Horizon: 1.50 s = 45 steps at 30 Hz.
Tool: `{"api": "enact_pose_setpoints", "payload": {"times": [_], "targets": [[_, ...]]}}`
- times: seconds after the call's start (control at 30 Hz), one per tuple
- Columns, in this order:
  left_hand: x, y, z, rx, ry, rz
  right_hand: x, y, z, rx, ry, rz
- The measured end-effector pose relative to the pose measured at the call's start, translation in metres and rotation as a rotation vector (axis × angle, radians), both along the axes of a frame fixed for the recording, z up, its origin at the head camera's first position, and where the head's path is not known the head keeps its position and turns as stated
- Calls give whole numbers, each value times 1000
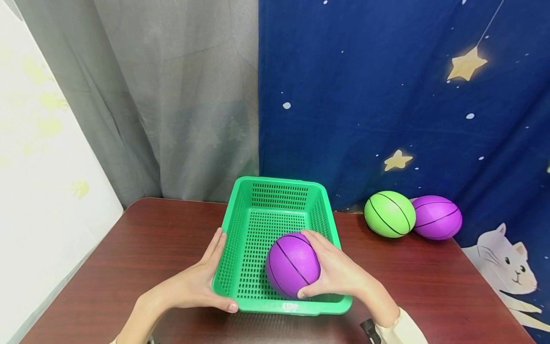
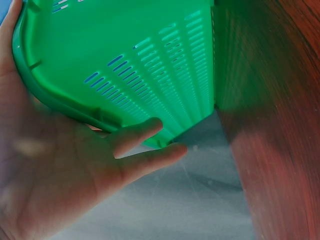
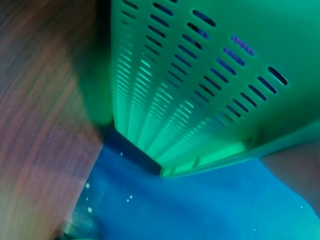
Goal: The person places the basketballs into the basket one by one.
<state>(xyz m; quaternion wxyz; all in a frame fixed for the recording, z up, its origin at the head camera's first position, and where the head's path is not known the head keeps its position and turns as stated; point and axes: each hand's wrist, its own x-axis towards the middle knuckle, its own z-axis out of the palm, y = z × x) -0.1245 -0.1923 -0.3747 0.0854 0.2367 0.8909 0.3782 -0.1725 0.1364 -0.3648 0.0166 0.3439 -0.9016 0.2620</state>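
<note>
A green plastic basket with slotted walls stands on the table. In the head view my right hand reaches over its right rim and grips a purple ball with black lines, fingers on the far side and thumb on the near side. The ball sits within the basket's near right part. My left hand rests on the near left corner, thumb along the front rim and straight fingers along the left side. Those fingers stretch beside the slotted outer wall in the left wrist view. The right wrist view shows mostly the basket's outer wall.
On the dark red wooden table, a green ball and another purple ball lie side by side at the back right. A grey curtain and a blue starry curtain hang behind the table's far edge.
</note>
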Motion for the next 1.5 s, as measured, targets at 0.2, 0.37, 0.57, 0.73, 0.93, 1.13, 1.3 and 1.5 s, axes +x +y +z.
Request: {"api": "enact_pose_setpoints", "payload": {"times": [0.2, 0.37, 0.57, 0.73, 0.93, 1.13, 1.3, 1.5], "targets": [[1, 0, -1, -14, -5, 9, 0, 1, 1, -4, -52, 6], [0, 0, -1, -16, -5, 13, 0, 3, 0, -35, -85, -6], [0, 0, -1, -3, -6, 1, 2, 3, 0, -43, -126, -72], [0, 0, 0, 3, -10, 2, 3, 4, 3, -75, -128, -93], [0, 0, 0, 5, -7, 0, 2, 8, 5, -121, -64, -79], [0, -1, 0, 9, -8, -4, 1, 14, 5, -129, -26, -104], [0, -1, -1, 8, -6, -6, -1, 21, 5, -154, 7, -127], [-1, -2, -1, 8, -3, -6, -4, 36, 3, -182, 59, -163]]}}
